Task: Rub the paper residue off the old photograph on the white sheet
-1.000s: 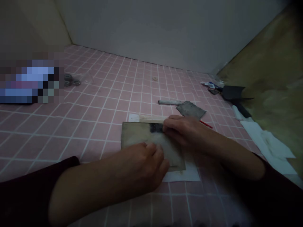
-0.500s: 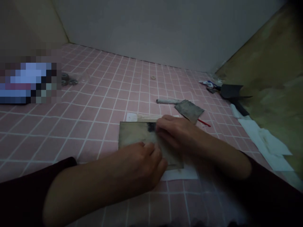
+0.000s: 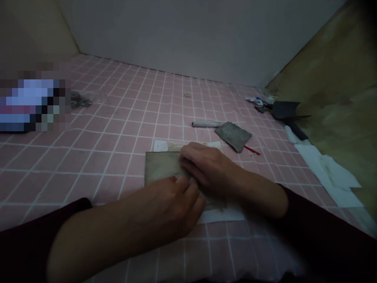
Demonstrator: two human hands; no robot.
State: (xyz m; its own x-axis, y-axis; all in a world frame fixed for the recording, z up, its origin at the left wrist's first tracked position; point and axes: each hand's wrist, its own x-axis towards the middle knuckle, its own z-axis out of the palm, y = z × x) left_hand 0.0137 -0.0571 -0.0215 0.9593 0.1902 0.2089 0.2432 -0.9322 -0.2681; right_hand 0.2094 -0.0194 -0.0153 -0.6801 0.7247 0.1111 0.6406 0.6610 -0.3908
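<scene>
A flat grey-beige sheet lies in front of me on top of white paper. My left hand rests over the sheet's lower part with its fingers curled in; whatever they pinch is hidden. Just beyond it, my right hand is closed near the sheet's upper edge, fingertips bent down onto the surface. What those fingers hold cannot be made out. The two hands nearly touch, and they cover the middle and right of the sheet.
Beyond my right hand lie a grey cloth-like square, a pale tube and a thin red stick. A small ring sits farther back. Dark tools and white paper strips line the right wall. A blurred-out screen stands left.
My right hand has shifted left along the sheet, covering the dark patch seen near its upper edge before. My left hand stays nearly in place. The whole view has shifted slightly.
</scene>
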